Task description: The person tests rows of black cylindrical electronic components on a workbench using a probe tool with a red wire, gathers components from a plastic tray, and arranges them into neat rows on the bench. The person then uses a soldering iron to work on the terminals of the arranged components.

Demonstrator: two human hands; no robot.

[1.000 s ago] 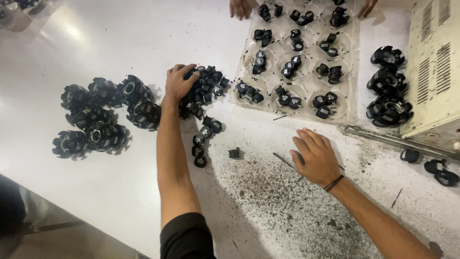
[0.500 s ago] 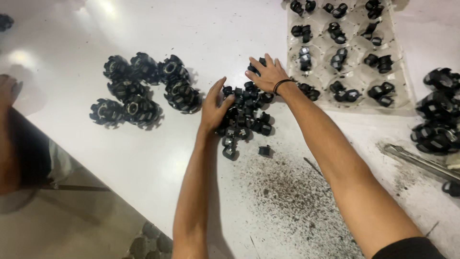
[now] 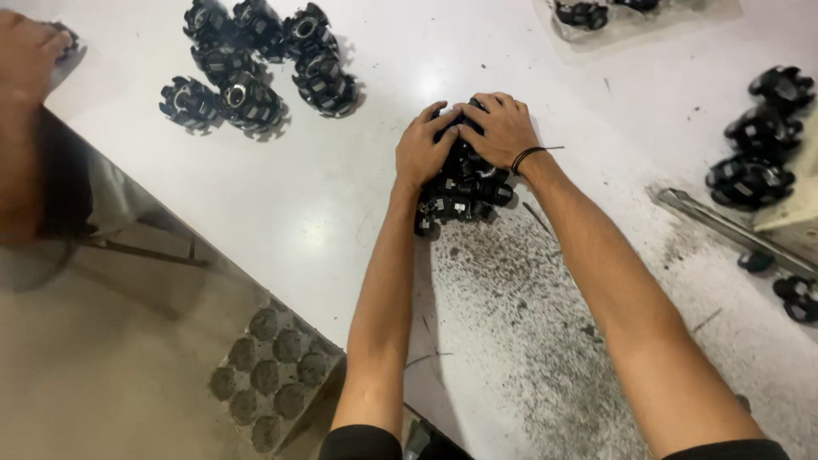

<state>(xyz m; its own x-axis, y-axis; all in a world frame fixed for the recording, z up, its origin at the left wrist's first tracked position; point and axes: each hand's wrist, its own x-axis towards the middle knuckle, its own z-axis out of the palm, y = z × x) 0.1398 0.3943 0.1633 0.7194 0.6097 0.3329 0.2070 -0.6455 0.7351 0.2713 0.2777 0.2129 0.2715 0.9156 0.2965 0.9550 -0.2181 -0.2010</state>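
Observation:
A heap of small black plastic parts (image 3: pixel 464 192) lies on the white table (image 3: pixel 324 196). My left hand (image 3: pixel 423 146) cups the heap's left side. My right hand (image 3: pixel 501 126), with a dark band at the wrist, presses over its top and right side. Both hands close around the heap, and the parts under my palms are hidden. Dark specks and dust cover the table just below the heap.
Several black ring-shaped clusters (image 3: pixel 256 64) sit at the upper left and more (image 3: pixel 754 136) at the right edge. A metal tool (image 3: pixel 724 226) lies at right. A clear tray (image 3: pixel 630 17) holds parts at top. Another person's hand (image 3: pixel 30 51) rests at far left. An empty moulded tray (image 3: pixel 273 375) lies on the floor.
My view has shifted closer and the heap now sits mid-frame. Both hands have closed in tighter, gathering the loose black parts into one compact pile and pulling it toward me.

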